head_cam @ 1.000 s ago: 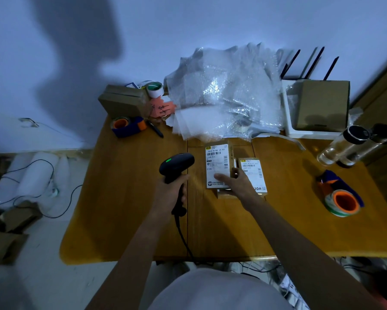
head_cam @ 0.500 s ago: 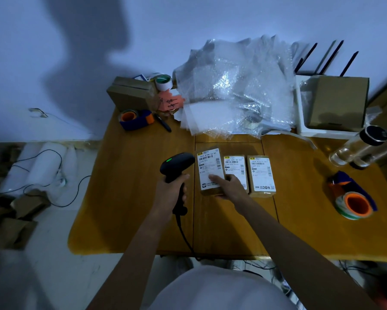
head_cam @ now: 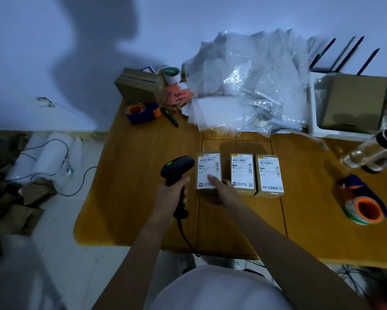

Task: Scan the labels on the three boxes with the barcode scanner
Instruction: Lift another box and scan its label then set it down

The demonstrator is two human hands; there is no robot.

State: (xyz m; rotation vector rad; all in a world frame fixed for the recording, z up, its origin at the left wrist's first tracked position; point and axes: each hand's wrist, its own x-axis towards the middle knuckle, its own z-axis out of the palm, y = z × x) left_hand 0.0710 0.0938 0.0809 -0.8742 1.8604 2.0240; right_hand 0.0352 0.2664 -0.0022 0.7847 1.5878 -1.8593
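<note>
1. A wooden bench (head_cam: 130,175) was seen set against a pale wall, lit dimly.
2. A heap of bubble wrap (head_cam: 246,86) was noted at the back of the bench, with a white tray (head_cam: 313,121) holding a brown carton (head_cam: 355,101) to its right.
3. A smaller brown carton (head_cam: 138,86) was recorded at the back left corner, a tape roll (head_cam: 172,74) just beside it and a blue tape dispenser (head_cam: 142,111) in front of it.
4. A second tape dispenser (head_cam: 364,206) with an orange core was seen near the right edge, and a clear bottle (head_cam: 371,151) lay on its side behind it.
5. Three labelled boxes were found in a row at the bench centre, labels facing up: the left box (head_cam: 208,166), the middle box (head_cam: 242,171) and the right box (head_cam: 269,173). The middle and right boxes were touching; the left one stood slightly apart.
6. The right hand (head_cam: 221,192) was laid on the near end of the left box, its fingers resting on the label and around the near edge.
7. The left hand (head_cam: 170,195) was closed around the handle of the barcode scanner (head_cam: 176,167), the fingers wrapped fully. The scanner head was held just left of the left box, a green light showing on top; its cable (head_cam: 183,233) ran off the near bench edge.
</note>
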